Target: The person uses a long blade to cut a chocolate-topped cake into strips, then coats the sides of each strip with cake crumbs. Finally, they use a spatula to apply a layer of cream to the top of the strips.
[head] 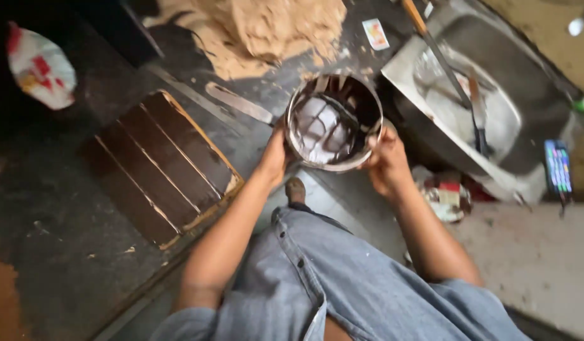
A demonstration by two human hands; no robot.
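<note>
Hands [274,158] grip dark, white-smeared bucket [333,122].

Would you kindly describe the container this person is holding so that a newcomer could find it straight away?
Start from the large grey trough at upper right and go left. Beside it stands a round metal bucket, gripped by the left hand and the right hand. It is the only round vessel, its inside smeared dark brown and white.

Bucket [334,123]: on the floor [64,252], between left hand [274,158] and right hand [385,163]
Tray [159,165]: left of bucket
Sawdust pile [266,28]: behind bucket
Basin [487,101]: right of bucket
Phone [558,167]: right of basin
</note>
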